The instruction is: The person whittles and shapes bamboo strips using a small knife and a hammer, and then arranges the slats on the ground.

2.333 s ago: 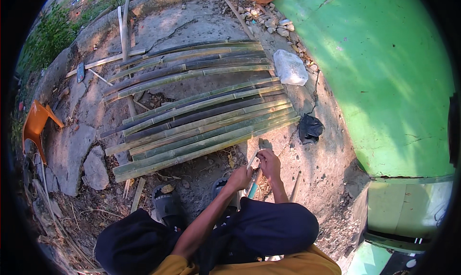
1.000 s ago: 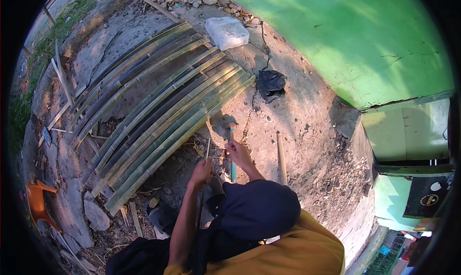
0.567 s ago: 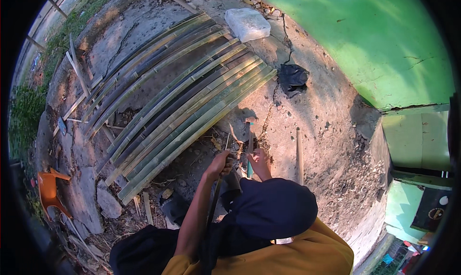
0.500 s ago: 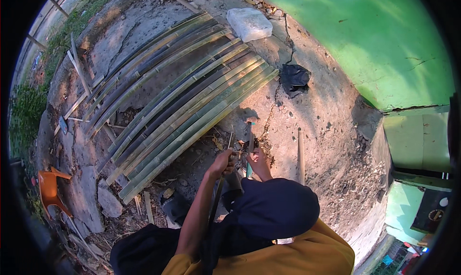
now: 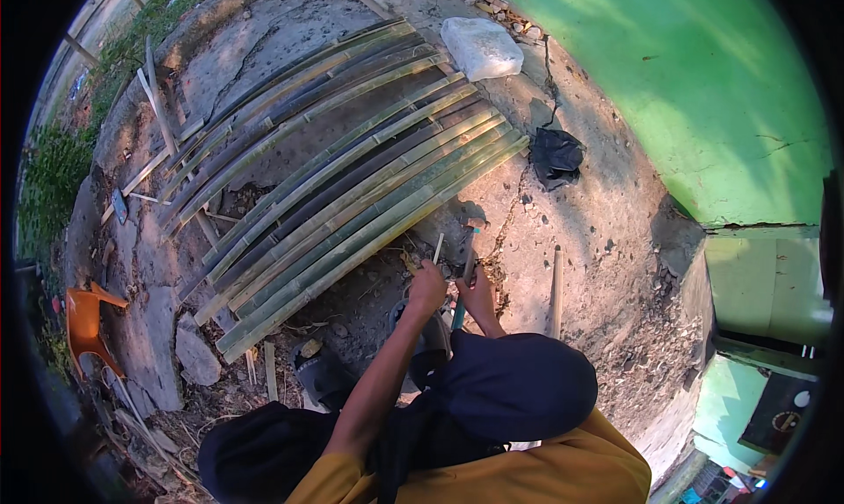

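My left hand (image 5: 428,286) is closed round a thin bamboo strip (image 5: 439,247), whose pale end sticks up past the fist. Just right of it, my right hand (image 5: 480,298) is closed round a long narrow tool (image 5: 469,265) with teal showing near its ends; its exact kind I cannot make out. The two hands are close together but apart, above the ground in front of my knees. A row of split bamboo slats (image 5: 352,207) lies beyond them to the left. My dark head covering hides part of the right forearm.
A white wrapped block (image 5: 481,48) and a black plastic bag (image 5: 556,158) lie on the cracked ground (image 5: 607,266). To the right are a loose bamboo stick (image 5: 556,291) and a green wall (image 5: 686,82). An orange plastic chair (image 5: 85,326) stands left.
My left hand has moved forward and right, closer to the upper end of the strip and to my right hand. The whole view has shifted slightly.
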### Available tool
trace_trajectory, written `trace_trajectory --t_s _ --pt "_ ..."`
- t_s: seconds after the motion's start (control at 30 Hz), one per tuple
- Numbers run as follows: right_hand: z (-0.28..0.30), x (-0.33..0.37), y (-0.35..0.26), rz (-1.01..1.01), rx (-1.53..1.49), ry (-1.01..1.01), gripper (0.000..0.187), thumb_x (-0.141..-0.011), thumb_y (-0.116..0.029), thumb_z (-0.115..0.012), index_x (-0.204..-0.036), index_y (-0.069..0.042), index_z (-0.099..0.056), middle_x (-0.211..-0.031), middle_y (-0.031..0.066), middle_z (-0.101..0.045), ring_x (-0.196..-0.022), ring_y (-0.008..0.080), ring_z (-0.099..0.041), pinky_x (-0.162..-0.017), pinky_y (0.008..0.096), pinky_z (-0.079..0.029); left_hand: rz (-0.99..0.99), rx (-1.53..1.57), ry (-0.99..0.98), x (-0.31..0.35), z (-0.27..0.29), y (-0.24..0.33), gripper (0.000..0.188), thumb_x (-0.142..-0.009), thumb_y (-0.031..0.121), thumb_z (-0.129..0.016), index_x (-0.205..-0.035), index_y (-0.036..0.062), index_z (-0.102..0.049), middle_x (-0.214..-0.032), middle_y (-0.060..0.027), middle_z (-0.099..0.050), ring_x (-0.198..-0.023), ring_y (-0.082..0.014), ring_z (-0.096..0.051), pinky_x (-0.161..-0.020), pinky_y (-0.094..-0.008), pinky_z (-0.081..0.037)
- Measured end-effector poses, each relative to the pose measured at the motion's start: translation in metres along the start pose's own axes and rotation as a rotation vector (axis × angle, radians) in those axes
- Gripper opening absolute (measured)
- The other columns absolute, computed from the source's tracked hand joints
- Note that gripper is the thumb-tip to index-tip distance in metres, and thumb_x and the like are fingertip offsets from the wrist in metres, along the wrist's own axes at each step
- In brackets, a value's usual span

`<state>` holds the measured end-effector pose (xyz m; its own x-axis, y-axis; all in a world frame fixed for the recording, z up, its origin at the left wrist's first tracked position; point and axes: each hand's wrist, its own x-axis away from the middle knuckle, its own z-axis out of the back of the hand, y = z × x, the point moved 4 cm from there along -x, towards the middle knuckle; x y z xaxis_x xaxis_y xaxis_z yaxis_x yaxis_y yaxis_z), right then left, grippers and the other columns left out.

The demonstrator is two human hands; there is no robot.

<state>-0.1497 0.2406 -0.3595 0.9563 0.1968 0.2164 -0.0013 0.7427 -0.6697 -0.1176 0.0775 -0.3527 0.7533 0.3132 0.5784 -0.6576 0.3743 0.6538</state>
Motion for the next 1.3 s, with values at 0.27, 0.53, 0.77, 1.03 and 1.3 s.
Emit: trace_trajectory --t_s 0.27,0.53,0.77,1.03,1.3 --pt "0.041 0.015 -0.049 0.155 -0.090 0.044 0.026 -0.101 -0.018 -0.056 -0.120 -0.002 -0.049 -0.072 0.0161 -0.064 -0.054 0.0272 -0.062 -0.051 0.0407 -0.047 0.024 -0.152 -0.030 -0.012 0.007 -0.007 0.025 -0.095 0.015 -0.050 -0.108 -0.0058 -0.054 -0.104 -0.0282 -0.069 -0.098 -0.0453 -0.069 -0.083 -0.0495 -0.057" --pt "0.034 0.040 -0.014 0.007 0.167 -0.118 0.023 -0.101 -0.021 -0.054 -0.120 -0.008 -0.053 -0.083 0.0247 -0.067 -0.078 0.0473 -0.065 -0.063 0.0526 -0.048 0.050 -0.298 -0.057 -0.013 0.009 0.027 0.030 -0.091 0.013 -0.054 -0.111 -0.0087 -0.054 -0.109 -0.0267 -0.068 -0.096 -0.0414 -0.071 -0.083 -0.0480 -0.058" --pt "0.034 0.056 -0.055 0.127 0.068 0.028 0.029 -0.103 -0.030 -0.048 -0.122 -0.009 -0.049 -0.090 0.0282 -0.067 -0.080 0.0499 -0.065 -0.065 0.0577 -0.048 -0.006 -0.427 -0.147 -0.034 0.001 0.015 0.035 -0.089 0.018 -0.058 -0.110 -0.0094 -0.062 -0.111 -0.0260 -0.067 -0.098 -0.0347 -0.072 -0.074 -0.0464 -0.061" --pt "0.020 0.048 -0.010 0.067 0.280 -0.068 0.028 -0.102 -0.022 -0.051 -0.124 -0.006 -0.047 -0.081 0.0283 -0.066 -0.073 0.0498 -0.064 -0.060 0.0571 -0.047 0.079 -0.257 -0.466 -0.036 0.013 0.036 0.030 -0.080 0.012 -0.062 -0.104 0.0004 -0.074 -0.115 -0.0235 -0.068 -0.108 -0.0365 -0.067 -0.092 -0.0420 -0.054" --pt "0.014 0.045 -0.047 0.122 0.067 -0.044 0.026 -0.103 -0.023 -0.048 -0.121 -0.005 -0.046 -0.079 0.0286 -0.065 -0.072 0.0498 -0.063 -0.059 0.0561 -0.046 -0.177 -0.574 -0.591 -0.051 0.003 0.010 0.031 -0.083 0.013 -0.058 -0.103 -0.0046 -0.072 -0.114 -0.0254 -0.068 -0.109 -0.0363 -0.066 -0.090 -0.0431 -0.055"
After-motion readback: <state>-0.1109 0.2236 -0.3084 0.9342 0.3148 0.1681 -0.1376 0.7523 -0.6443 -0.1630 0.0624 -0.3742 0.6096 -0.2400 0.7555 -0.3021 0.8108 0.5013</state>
